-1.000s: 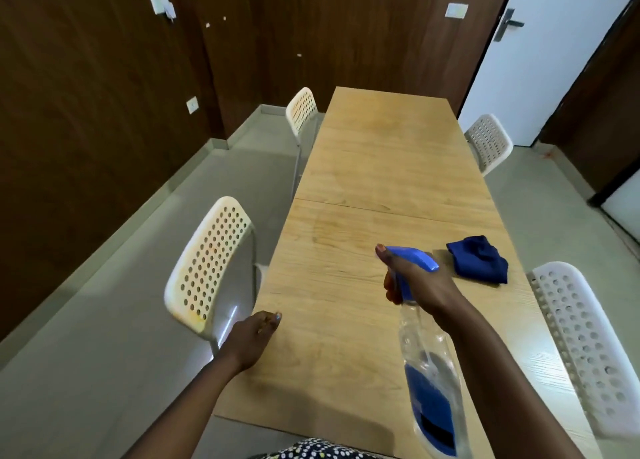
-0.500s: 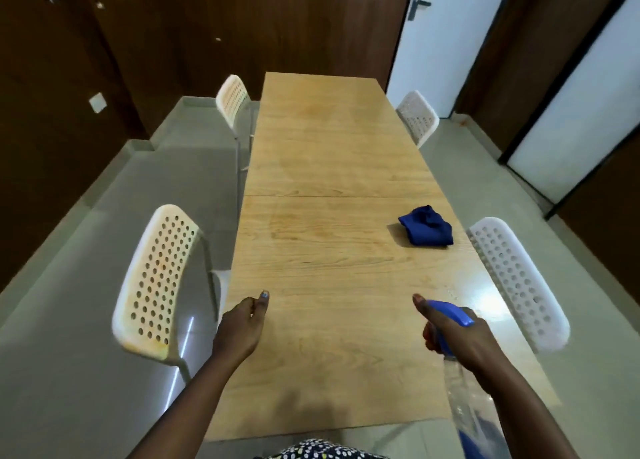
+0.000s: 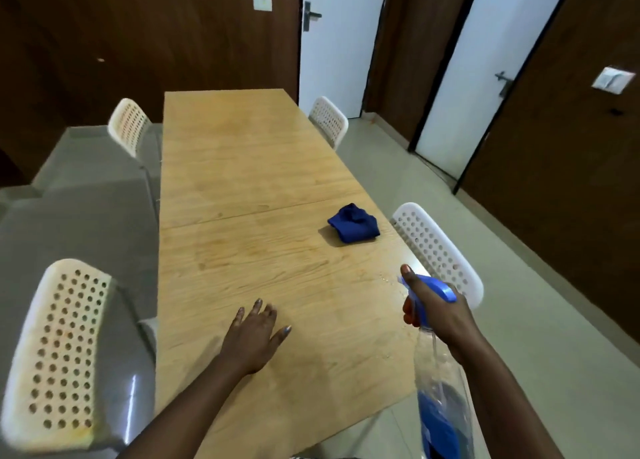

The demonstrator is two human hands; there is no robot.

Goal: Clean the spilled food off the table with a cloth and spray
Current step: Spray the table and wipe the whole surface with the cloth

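We see a long rectangular tabletop (image 3: 242, 250) of pale wood-grain laminate, with a seam running across its middle. A crumpled dark blue cloth (image 3: 353, 228) lies on it near the right edge, just past that seam. A few small wet droplets (image 3: 384, 278) glisten on the wood near the right edge.

Our right hand (image 3: 440, 316) grips a clear plastic spray bottle with a blue trigger head (image 3: 438, 372), fingers (image 3: 408, 278) curled round the neck and the forefinger stretched over the nozzle; blue liquid sits in its lower part. The cloth lies well beyond those fingers, apart from them. Our left hand (image 3: 254, 337) rests flat on the tabletop, its fingers spread and released, holding nothing.

Half a second ago the left hand was curled at the tabletop's left edge; it has since moved inward and opened.

White perforated plastic chairs (image 3: 62, 354) stand along both sides.
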